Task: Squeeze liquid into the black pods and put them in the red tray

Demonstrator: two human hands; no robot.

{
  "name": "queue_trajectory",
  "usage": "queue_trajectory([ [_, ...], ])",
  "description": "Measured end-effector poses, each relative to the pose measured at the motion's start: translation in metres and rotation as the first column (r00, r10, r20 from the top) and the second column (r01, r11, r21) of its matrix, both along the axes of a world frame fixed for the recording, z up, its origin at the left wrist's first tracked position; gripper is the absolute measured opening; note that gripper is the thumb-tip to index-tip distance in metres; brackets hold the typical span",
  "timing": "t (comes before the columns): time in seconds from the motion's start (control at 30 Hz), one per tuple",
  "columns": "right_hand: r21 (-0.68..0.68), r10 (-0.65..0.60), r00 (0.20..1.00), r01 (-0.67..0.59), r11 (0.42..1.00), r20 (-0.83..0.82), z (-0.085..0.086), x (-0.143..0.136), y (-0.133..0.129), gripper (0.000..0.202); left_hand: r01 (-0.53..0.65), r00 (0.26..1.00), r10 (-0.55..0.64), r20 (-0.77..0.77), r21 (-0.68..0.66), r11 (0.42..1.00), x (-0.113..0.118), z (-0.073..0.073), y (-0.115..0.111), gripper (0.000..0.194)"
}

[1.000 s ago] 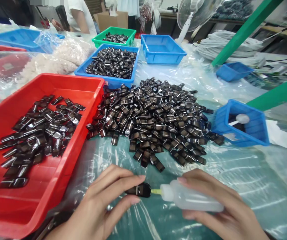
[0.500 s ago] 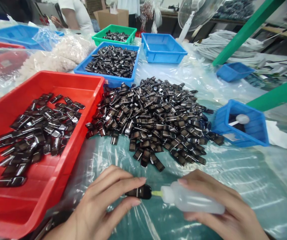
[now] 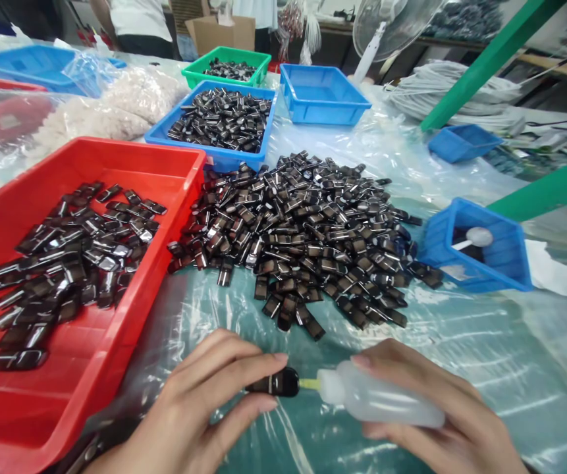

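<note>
Co-worker (image 3: 139, 20) shifted; L hand (image 3: 187, 398) w/ blk part (image 3: 288, 382), gap to pile (image 3: 307, 227).

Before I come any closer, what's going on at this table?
A person's left hand pinches a small, glossy black piece. The right hand holds a translucent white plastic squeeze bottle, its thin yellowish tip pointing at the piece's rounded end; whether they touch is hard to tell. Just beyond the hands lies a heap of similar dark pieces, and more lie in a large red rectangular tray on the left.
</note>
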State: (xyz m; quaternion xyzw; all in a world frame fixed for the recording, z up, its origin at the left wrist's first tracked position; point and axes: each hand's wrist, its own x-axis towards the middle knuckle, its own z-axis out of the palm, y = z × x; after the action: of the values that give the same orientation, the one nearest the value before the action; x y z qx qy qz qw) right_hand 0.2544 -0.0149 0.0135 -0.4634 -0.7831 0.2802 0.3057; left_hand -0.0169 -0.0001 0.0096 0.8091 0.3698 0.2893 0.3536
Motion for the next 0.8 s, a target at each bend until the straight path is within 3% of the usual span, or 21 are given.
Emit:
queue_trajectory([
  [0.33,-0.036,0.056,0.998,-0.057,0.998,-0.035,-0.002,0.005,0.001,0.041,0.001,1.000,-0.001,-0.024,-0.009,1.000,0.001,0.001,-0.001,0.029],
  [0.43,-0.001,0.010,1.000,-0.010,1.000,-0.022,-0.003,0.004,0.002,0.039,-0.025,0.999,0.024,-0.037,-0.011,1.000,0.000,0.001,-0.002,0.029],
  [0.53,0.061,-0.149,0.988,0.147,0.987,0.035,-0.008,0.003,0.001,0.040,-0.181,0.983,0.180,-0.023,-0.031,0.983,-0.001,0.002,-0.002,0.028],
  [0.6,0.029,-0.239,0.971,0.238,0.971,0.011,-0.014,0.003,0.000,0.039,-0.327,0.945,0.328,0.006,-0.065,0.943,-0.002,0.003,-0.003,0.026],
  [0.7,-0.067,-0.266,0.959,0.260,0.963,-0.101,-0.023,0.002,0.002,0.033,-0.455,0.886,0.461,0.045,-0.107,0.884,-0.003,0.001,-0.003,0.025],
  [0.8,-0.106,-0.287,0.950,0.275,0.956,-0.124,-0.030,-0.003,0.006,0.032,-0.506,0.855,0.517,0.046,-0.151,0.849,-0.002,-0.001,-0.003,0.025],
])
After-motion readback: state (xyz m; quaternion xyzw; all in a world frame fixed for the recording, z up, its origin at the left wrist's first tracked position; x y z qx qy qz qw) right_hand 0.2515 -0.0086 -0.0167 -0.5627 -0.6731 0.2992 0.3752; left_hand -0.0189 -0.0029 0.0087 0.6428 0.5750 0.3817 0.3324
